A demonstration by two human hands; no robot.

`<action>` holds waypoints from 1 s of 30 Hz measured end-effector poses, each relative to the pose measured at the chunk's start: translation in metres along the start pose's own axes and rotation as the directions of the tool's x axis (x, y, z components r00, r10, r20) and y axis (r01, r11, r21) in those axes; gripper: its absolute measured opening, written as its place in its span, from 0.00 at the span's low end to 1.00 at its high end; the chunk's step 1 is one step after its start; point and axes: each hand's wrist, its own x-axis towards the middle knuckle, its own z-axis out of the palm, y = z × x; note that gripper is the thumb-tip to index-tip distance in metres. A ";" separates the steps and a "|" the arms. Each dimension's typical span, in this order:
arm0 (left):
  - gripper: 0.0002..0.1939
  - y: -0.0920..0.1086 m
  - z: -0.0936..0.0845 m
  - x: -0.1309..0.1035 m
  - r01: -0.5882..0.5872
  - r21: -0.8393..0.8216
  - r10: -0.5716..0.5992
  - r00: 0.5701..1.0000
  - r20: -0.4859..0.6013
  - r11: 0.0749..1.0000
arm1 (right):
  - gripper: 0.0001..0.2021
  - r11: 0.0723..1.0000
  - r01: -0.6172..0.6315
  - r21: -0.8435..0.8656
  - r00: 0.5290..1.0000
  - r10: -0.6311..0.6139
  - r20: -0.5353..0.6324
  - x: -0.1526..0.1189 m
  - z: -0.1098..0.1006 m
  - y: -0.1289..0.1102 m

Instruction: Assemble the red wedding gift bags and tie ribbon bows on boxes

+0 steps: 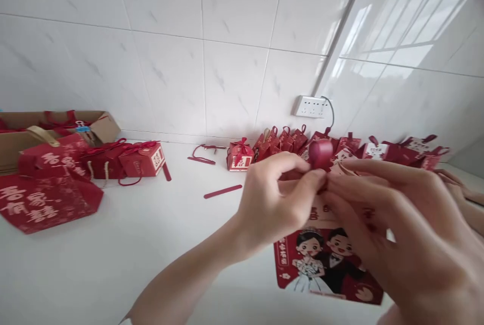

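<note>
A red box (328, 264) with a printed cartoon bride and groom hangs or stands under my hands at the right of centre. A red ribbon loop (320, 152) rises from its top. My left hand (282, 191) pinches the ribbon's base from the left, thumb and fingertips together. From the right, my right hand (401, 214) closes its fingertips on the same ribbon, against the left fingertips. Both hands hide the upper part of the box.
Against the tiled wall stand several small red boxes (240, 156). Larger red bags (49, 201) and a cardboard carton (108, 126) are at the left. Red strips (223, 192) lie on the white table (151, 254). Another person's hand (454, 184) shows at the right edge.
</note>
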 end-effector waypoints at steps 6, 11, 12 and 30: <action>0.12 0.004 -0.004 -0.001 0.055 0.048 -0.053 0.997 -0.054 0.997 | 0.15 0.996 0.030 0.090 0.997 -0.036 0.072 0.003 -0.004 -0.004; 0.10 0.005 -0.001 -0.004 0.011 0.061 -0.008 0.998 -0.064 0.998 | 0.14 0.999 0.040 0.034 0.997 -0.042 0.072 0.005 -0.005 -0.004; 0.10 0.005 0.000 -0.004 0.008 0.060 -0.005 0.998 -0.063 0.998 | 0.14 0.999 0.043 0.023 0.996 -0.044 0.080 0.006 -0.006 -0.004; 0.09 0.000 0.004 -0.004 -0.111 0.189 0.125 0.990 -0.069 0.976 | 0.10 0.999 0.050 -0.006 0.985 -0.049 0.164 0.006 -0.005 0.002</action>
